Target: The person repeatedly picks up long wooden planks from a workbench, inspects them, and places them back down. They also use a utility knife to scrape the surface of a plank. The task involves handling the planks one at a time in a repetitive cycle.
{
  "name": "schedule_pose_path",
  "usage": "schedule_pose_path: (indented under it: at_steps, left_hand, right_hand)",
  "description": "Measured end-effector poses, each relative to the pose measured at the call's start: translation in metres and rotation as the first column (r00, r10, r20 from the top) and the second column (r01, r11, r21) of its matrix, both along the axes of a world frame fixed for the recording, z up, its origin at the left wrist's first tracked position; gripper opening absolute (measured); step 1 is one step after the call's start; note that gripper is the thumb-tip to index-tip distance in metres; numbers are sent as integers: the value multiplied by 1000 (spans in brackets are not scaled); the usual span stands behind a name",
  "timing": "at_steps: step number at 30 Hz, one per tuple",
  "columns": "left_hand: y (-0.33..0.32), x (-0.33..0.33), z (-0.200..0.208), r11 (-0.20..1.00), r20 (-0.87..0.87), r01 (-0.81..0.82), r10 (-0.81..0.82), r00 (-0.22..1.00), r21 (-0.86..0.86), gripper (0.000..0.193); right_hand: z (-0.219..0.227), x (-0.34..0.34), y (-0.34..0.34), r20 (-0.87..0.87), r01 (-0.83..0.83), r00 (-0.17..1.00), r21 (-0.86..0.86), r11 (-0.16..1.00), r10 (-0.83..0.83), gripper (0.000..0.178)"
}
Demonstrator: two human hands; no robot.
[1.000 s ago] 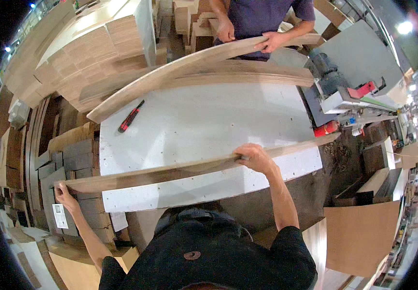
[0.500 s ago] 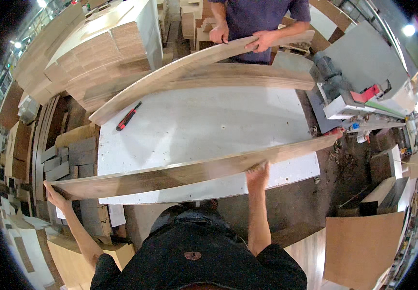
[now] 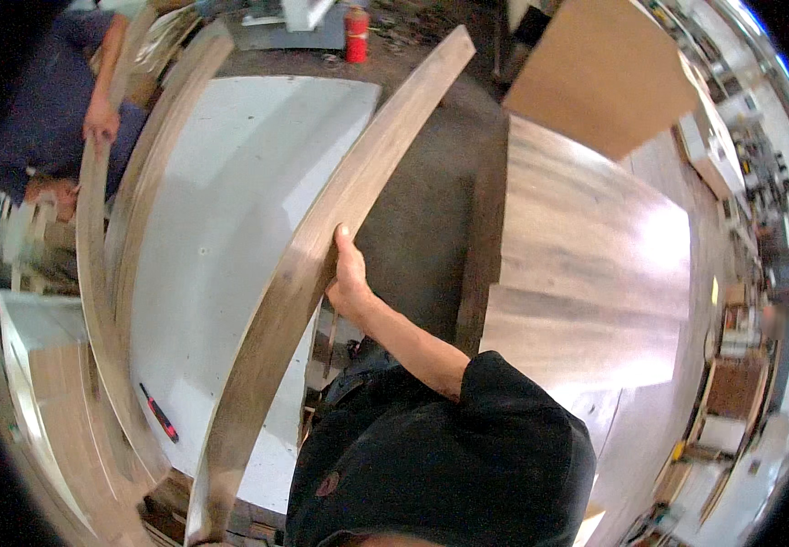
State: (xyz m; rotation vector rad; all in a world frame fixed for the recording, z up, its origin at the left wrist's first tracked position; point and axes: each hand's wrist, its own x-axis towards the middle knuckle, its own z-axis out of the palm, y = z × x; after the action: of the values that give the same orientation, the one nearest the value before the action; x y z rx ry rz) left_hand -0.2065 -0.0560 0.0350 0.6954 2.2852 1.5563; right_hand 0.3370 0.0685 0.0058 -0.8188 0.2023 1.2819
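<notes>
Since the last frame the view has swung to the person's right, and the long board [image 3: 317, 228] with it; its far end, which overlapped the fire extinguisher [image 3: 356, 35], now sits well apart from it. Right hand [image 3: 349, 278] grips the board around mid-length, thumb laid on the face, fingers out of sight behind. Left hand cannot be made out at the lower edge; cannot tell what it holds. Board slants over the right edge of the white table [image 3: 239, 182], its far end out past the table's corner, above the floor.

Red-and-black hand tool [image 3: 159, 415] on the table's lower left part. Stacked boards [image 3: 162, 137] along the table's left edge; outside them a co-worker's hand [image 3: 101, 118] on a bowed-looking board [image 3: 93, 237]. Extinguisher stands beyond the table's far end. Right of the table, across the floor: wood-grain panels [image 3: 595, 246], then a plain brown panel [image 3: 604, 73] farther off.
</notes>
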Motion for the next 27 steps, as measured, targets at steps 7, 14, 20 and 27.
schedule_pose_path:
  at_steps: [7,14,20,27]
  left_hand:
    - [119,-10,-2,932,-51,353,-357,933,-79,62]
    - [238,19,-1,760,-159,623,-649,744,-186,65]
    - [321,92,-1,490,-262,726,-871,415,-482,66]
    - [284,243,-10,277,-282,808,-948,143,-520,62]
  right_hand:
    - [-10,35,-114,6,451,892,-29,892,-451,67]
    - [-50,53,-247,-1,762,622,-226,606,-783,64]
    - [-109,87,-344,149,795,466,-503,339,-872,64]
    - [-169,170,-428,200,840,358,-495,221,-912,54]
